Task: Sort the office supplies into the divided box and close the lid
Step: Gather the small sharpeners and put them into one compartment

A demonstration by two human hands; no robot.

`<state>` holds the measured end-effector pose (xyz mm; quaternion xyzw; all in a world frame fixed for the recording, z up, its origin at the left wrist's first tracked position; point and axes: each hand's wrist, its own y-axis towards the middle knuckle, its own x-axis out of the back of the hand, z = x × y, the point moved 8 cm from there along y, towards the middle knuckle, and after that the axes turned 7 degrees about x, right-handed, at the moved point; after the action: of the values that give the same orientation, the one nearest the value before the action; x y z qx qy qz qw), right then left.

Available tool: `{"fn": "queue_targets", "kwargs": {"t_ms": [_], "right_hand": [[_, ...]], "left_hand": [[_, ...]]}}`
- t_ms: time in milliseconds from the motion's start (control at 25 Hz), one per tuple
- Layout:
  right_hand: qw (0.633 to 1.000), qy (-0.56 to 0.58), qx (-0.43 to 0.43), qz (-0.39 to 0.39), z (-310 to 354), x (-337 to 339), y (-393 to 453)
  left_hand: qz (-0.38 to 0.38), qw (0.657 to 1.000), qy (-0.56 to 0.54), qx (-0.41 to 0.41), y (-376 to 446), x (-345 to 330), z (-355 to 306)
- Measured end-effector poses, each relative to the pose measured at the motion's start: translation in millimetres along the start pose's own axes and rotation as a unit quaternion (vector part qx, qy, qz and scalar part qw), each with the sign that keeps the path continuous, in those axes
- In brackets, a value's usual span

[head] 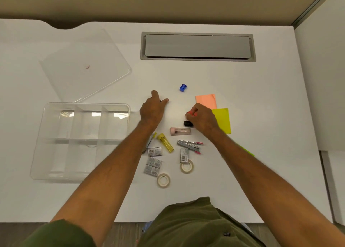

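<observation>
Our office supplies lie in a loose heap on the white desk (224, 181), just right of the clear divided box (56, 153). The box looks bare inside, so we think the sorting has only begun. Its clear lid (104, 63) lies flat behind it, out of the way so the box stays open for filling.

Our right hand (202, 119) is curled shut in a grip on a small red-pink thing (190, 113); only a bit peeks out, so we cannot say what it is. A small black thing (187, 123) sits just under that hand.

Our left hand (152, 109) rests near the top of the heap with its finger and thumb spread. Something dark may sit at its fingertips, but we cannot tell if it holds anything.

The blue sharpener (183, 87) sits apart, beyond both hands. The orange notes (206, 101) and yellow notes (223, 120) lie beside the right hand. Staple boxes (154, 151), two tape rolls (163, 180) and a stapler (189, 146) wait nearer to us.
</observation>
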<state>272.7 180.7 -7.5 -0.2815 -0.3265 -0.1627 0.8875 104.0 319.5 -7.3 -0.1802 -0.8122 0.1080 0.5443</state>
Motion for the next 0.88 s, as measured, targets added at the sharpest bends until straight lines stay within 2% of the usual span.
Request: {"fn": "queue_targets", "kwargs": {"t_ms": [120,200,280,360,440,520,680,880], "right_hand": [[0.996,0.080,0.028,-0.006,-5,12,-3],[0.995,0.077,0.057,0.014,-5,16,-8],[0.992,0.023,0.108,0.058,1,16,-15],[0.974,-0.091,0.173,0.118,9,9,-20],[0.946,-0.177,0.214,0.166,11,-3,-20],[0.934,-0.196,0.226,0.193,9,-10,-19],[0.939,-0.169,0.231,0.189,7,-12,-17],[0.937,-0.164,0.252,0.177,5,-15,-25]], "left_hand": [[-0.019,0.998,0.047,-0.029,-3,-4,-9],[-0.056,0.996,0.057,-0.049,-7,-4,-14],[-0.095,0.990,0.059,-0.083,-16,-6,-19],[-0.122,0.987,0.057,-0.085,-18,-7,-18],[-0.092,0.992,0.043,-0.080,-16,-10,-17],[-0.049,0.997,0.023,-0.063,-13,-11,-14],[-0.018,0.998,-0.024,-0.063,-10,-7,-11],[0.007,0.988,-0.153,-0.014,-3,-4,-5]]}}
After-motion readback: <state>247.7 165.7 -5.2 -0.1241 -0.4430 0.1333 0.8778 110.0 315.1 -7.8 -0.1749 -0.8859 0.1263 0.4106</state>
